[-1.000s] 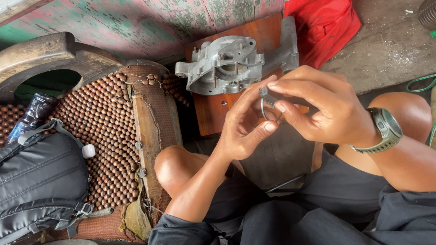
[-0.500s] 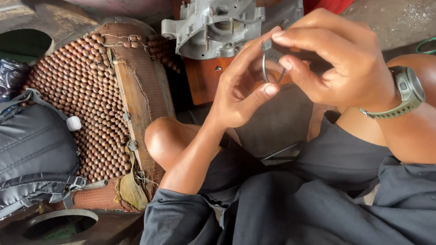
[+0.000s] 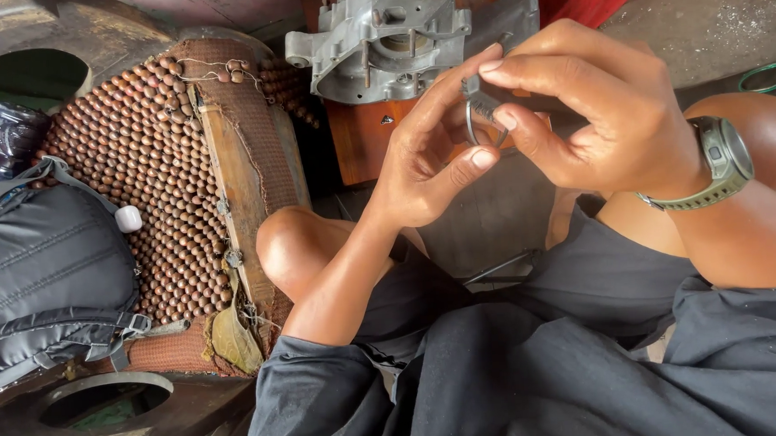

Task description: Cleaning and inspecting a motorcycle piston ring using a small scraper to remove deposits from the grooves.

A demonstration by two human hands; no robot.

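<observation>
- Left hand [image 3: 421, 169] and right hand [image 3: 597, 117] are raised together above the lap, both pinching a small metal ring [image 3: 481, 122] between thumb and fingertips.
- Since a second ago the hands have lifted nearer the camera; both pinches on the ring are unchanged, so the fiddling work continues without a regrip.
- Grey engine casing [image 3: 380, 35] sits at 11 o'clock from the ring, on a red-brown board [image 3: 358, 141], untouched.
- Beaded seat mat [image 3: 142, 168] and black backpack [image 3: 46, 276] lie at 9 o'clock.
- Wristwatch [image 3: 717, 160] on the right wrist.
</observation>
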